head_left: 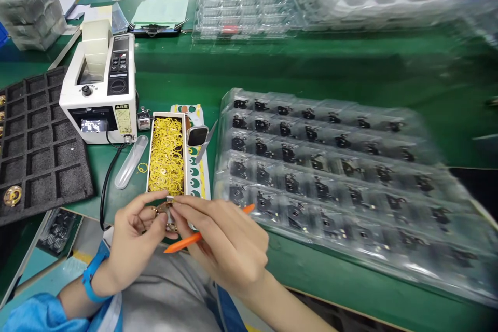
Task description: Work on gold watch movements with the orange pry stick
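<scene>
My left hand (134, 236) pinches a small gold and black metal part (165, 208) near the table's front edge. My right hand (221, 241) holds an orange plastic stick (184, 242) and its fingertips press on the same part. Just behind both hands stands a narrow white box of yellow rings (167, 155). A clear plastic tray (334, 176) with several rows of small black parts lies to the right.
A white tape dispenser (101, 85) stands at the left, with a black foam tray (37, 145) beside it. Tweezers (206, 141) and a clear tube (131, 162) lie by the box. Stacks of clear trays (249, 5) line the back of the green table (311, 62).
</scene>
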A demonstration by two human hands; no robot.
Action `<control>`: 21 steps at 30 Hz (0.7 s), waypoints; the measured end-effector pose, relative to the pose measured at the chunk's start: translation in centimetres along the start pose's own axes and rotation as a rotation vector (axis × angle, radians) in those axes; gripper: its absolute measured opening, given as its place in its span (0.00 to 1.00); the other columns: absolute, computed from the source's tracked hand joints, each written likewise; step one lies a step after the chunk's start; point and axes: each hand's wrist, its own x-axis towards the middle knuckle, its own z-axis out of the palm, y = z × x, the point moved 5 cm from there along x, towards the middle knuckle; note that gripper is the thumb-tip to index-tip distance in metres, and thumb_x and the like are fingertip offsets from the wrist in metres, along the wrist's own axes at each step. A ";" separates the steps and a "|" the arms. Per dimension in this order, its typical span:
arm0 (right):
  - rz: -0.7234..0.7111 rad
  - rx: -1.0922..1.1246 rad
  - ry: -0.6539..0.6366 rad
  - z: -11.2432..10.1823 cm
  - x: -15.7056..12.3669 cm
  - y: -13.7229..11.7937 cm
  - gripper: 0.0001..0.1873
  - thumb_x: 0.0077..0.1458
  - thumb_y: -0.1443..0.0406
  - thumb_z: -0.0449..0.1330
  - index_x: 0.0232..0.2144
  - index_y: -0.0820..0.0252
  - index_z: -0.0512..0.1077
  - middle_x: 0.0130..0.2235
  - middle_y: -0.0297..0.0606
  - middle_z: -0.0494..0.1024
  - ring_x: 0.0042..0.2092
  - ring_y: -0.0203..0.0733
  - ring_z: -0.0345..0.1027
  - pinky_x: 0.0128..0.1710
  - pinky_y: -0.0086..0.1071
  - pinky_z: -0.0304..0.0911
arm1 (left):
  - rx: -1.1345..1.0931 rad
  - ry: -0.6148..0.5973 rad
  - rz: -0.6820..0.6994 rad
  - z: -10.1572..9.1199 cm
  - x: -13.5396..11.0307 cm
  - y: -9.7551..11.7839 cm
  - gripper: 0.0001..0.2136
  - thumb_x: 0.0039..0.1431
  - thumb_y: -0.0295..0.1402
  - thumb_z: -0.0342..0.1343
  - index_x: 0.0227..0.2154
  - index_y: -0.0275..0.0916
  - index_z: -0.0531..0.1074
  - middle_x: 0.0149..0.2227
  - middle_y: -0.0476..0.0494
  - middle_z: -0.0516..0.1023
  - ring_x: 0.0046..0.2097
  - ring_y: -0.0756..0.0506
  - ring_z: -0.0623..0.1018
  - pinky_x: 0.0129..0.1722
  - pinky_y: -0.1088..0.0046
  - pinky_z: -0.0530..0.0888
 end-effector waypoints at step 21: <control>-0.120 -0.012 -0.035 -0.4 -0.6 0.0 0.06 0.62 0.74 0.57 0.41 0.65 0.72 0.34 0.48 0.84 0.29 0.43 0.75 0.25 0.34 0.66 | 0.160 0.083 0.197 0.3 -0.6 0.4 0.10 0.56 0.25 0.60 0.39 0.37 0.82 0.32 0.45 0.87 0.31 0.46 0.85 0.33 0.78 0.82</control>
